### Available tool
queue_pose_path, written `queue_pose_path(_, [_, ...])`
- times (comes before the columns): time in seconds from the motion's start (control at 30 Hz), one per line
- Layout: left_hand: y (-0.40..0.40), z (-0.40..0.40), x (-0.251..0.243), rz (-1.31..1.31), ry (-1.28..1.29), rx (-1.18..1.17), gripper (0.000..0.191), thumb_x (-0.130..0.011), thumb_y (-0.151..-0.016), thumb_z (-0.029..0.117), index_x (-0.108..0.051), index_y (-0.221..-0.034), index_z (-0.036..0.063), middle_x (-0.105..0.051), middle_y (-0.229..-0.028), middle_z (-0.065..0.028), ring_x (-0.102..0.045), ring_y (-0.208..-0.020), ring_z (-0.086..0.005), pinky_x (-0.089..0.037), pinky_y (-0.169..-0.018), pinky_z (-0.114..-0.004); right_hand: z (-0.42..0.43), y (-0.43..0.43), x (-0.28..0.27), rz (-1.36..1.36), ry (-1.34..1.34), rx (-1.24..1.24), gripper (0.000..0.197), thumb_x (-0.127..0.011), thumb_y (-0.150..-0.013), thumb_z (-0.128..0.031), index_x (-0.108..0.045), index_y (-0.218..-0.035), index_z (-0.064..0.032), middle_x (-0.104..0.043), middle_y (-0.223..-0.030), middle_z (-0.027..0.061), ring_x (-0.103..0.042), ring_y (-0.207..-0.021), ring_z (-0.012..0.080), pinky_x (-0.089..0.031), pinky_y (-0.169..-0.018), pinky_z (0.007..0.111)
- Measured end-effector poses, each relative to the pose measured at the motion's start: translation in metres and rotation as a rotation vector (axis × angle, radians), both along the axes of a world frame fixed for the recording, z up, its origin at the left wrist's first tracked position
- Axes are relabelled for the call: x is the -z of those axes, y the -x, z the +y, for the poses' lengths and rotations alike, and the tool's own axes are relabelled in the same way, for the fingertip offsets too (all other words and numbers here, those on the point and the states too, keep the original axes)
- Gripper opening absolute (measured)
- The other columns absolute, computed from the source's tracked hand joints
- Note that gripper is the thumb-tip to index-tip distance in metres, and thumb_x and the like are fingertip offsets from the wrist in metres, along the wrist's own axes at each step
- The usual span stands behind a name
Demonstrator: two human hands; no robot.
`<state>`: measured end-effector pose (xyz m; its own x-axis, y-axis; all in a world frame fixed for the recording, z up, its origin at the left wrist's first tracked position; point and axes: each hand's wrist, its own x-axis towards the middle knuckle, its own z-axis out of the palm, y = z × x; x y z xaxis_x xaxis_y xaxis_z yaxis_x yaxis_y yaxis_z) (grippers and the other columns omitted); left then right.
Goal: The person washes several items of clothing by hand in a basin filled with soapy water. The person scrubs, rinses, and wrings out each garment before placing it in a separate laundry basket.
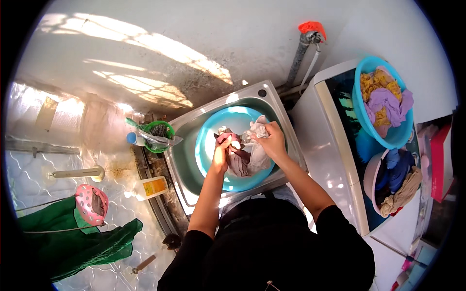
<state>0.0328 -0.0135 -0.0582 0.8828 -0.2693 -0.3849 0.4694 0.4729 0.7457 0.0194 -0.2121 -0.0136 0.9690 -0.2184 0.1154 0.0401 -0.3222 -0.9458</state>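
Both of my hands are over a blue plastic basin (204, 163) set inside a metal sink (182, 178). My left hand (221, 154) grips a mauve and pale garment (238, 160), bunched up at its top. In my right hand (272, 141) is a whitish, wet-looking part of cloth (256, 131), gathered between thumb and fingers. The fabric hangs down between the two hands into the basin, and I cannot tell whether it is one piece or two. Below the cloth the basin looks pale inside; how much water it holds is unclear.
At right, a washing machine (340, 145) bears a blue basin (358, 105) of yellow and purple clothes and a pink basin (369, 182) of dark and beige ones. Left of the sink are a green container (151, 147) with a scourer and a labelled bottle (153, 187). Green cloth (83, 240) hangs lower left.
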Motion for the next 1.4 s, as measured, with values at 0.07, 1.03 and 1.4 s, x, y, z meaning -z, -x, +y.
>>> queue_pose_path(0.07, [0.009,0.025,0.028,0.193,-0.230,-0.184,0.044,-0.065,-0.083,0.015,-0.044,-0.121,0.0035,-0.057,-0.108,-0.0107,-0.058,-0.098,-0.0226,-0.049,-0.083,-0.033,0.012,-0.007,0.034,0.040,0.020,-0.035,0.028,-0.078,-0.067,-0.013,-0.066,-0.091,-0.0039,-0.054,-0.088,0.0087,-0.057,-0.079,0.0253,-0.047,-0.069,0.032])
queue_pose_path(1.03, [0.028,0.000,0.178,0.261,-1.691,0.364,0.072,-0.062,-0.080,0.037,-0.032,-0.139,0.0085,-0.033,-0.141,-0.0227,-0.032,-0.131,-0.0309,-0.032,-0.105,-0.043,0.072,-0.070,0.213,0.340,1.228,-0.806,0.042,-0.059,-0.080,-0.033,-0.059,-0.120,-0.0174,-0.062,-0.111,0.0153,-0.055,-0.111,0.0318,-0.040,-0.098,0.043])
queue_pose_path(1.4, [0.023,0.035,0.097,0.389,-0.374,-0.133,0.035,-0.060,-0.074,-0.007,-0.057,-0.108,-0.0059,-0.064,-0.103,-0.0113,-0.062,-0.091,-0.0221,-0.049,-0.083,-0.034,0.012,-0.052,0.073,0.276,0.683,-0.503,0.044,-0.075,-0.064,-0.010,-0.067,-0.106,-0.0201,-0.050,-0.113,0.0119,-0.048,-0.108,0.0332,-0.041,-0.090,0.045])
